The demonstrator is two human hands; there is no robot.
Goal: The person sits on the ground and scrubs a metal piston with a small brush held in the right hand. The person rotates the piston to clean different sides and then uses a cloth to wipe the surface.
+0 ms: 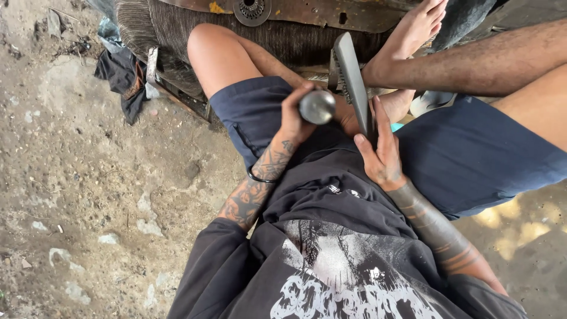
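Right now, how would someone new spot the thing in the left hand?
Start at the dark blue shorts across the lap. Above their left leg, the left hand grips a metal tool by its shaft. It ends in a shiny rounded grey knob, unlike the long flat dark bar by the right hand.

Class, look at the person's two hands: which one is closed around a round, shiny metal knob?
The left hand, fist wrapped around the round metal knob. The right hand instead lies with fingers straight along a flat dark metal bar.

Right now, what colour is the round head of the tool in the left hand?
Shiny grey metal: the round head in the left hand, clearest in the head view.
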